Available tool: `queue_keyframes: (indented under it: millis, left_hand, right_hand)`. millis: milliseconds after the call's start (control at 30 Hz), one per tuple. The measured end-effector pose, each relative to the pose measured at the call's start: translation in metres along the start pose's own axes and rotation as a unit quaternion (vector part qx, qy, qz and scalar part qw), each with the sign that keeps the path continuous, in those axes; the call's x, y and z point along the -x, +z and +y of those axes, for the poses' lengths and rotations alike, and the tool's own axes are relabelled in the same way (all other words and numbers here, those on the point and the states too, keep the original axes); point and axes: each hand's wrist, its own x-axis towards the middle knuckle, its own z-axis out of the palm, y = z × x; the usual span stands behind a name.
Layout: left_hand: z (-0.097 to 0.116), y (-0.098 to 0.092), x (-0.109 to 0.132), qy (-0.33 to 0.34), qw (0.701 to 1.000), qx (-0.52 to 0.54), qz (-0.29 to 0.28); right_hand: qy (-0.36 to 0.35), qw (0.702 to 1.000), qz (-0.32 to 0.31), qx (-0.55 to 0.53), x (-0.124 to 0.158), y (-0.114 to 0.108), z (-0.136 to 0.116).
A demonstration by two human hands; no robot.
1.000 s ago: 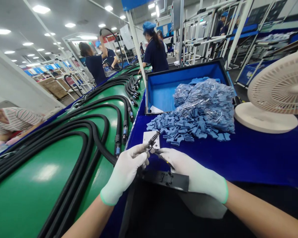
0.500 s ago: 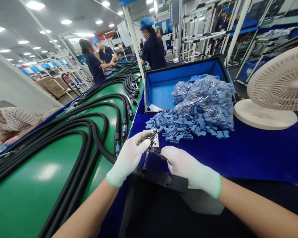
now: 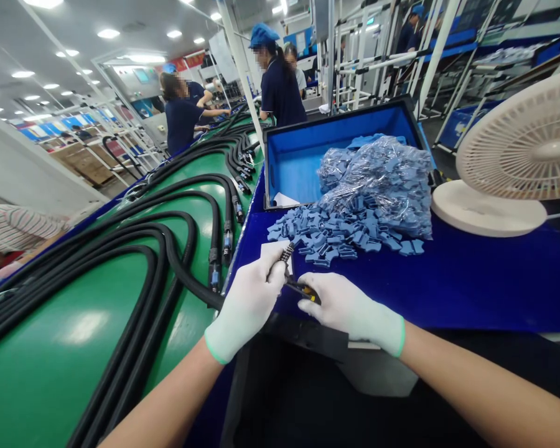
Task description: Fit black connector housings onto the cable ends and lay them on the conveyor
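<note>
In a white glove, my left hand is closed around the end of a black hose. A dark, ribbed end piece sticks out past its thumb and fingers. My gloved right hand grips pliers with black and yellow handles. The dark head of the pliers points left, close to the hose end; whether it touches is hard to see. A white card lies behind my left hand. Beyond both hands is a heap of small blue plastic clips.
A blue crate and a plastic bag of clips stand behind the heap. A fan is at the right. Several black hoses curve over the green table at left. Co-workers stand farther back.
My right hand has turned and its fingers have opened somewhat around the pliers, showing more yellow handle. The left hand keeps the hose end. The whole view has shifted slightly.
</note>
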Motion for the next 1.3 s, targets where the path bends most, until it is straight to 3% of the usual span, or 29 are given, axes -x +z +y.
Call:
queue_keyframes:
  millis: [167,300,500,567,633,700,767,833,933,1133,1300]
  left_hand:
    - [-0.002,0.000,0.000,-0.016,0.999,0.038,0.004]
    - [-0.006,-0.003,-0.004,-0.038,0.990,0.138,-0.013]
    - [-0.022,0.007,-0.004,-0.070,0.925,0.372,-0.001]
    - [-0.021,0.007,-0.001,-0.079,0.929,0.362,0.014]
    - [-0.017,0.003,0.003,-0.075,0.947,0.312,0.017]
    - [-0.012,-0.001,0.008,-0.052,0.965,0.257,0.004]
    - [-0.010,-0.003,0.013,-0.003,0.981,0.191,-0.039]
    - [-0.010,-0.002,0.016,0.064,0.984,0.127,-0.111]
    - [-0.009,0.000,0.016,0.125,0.974,0.072,-0.177]
    - [-0.003,0.001,0.018,0.147,0.972,0.012,-0.181]
    - [-0.018,0.003,0.018,0.251,0.946,-0.021,-0.204]
  right_hand:
    - [0.009,0.998,0.026,0.053,-0.013,0.018,0.013]
    - [-0.008,0.998,-0.004,0.056,-0.007,0.010,0.012]
    - [0.046,0.975,0.038,0.214,0.022,-0.013,0.005]
    - [0.032,0.990,0.036,0.133,0.034,-0.016,0.002]
    - [0.043,0.996,0.015,-0.075,0.045,-0.014,-0.003]
    - [0.092,0.954,-0.003,-0.285,0.052,-0.007,-0.007]
    - [0.139,0.903,0.007,-0.407,0.055,0.001,-0.011]
    - [0.148,0.880,0.038,-0.450,0.053,0.005,-0.014]
    - [0.142,0.881,0.075,-0.445,0.046,0.001,-0.020]
    - [0.150,0.875,0.061,-0.457,0.036,-0.008,-0.028]
    - [0.138,0.840,0.014,-0.524,0.034,0.002,-0.020]
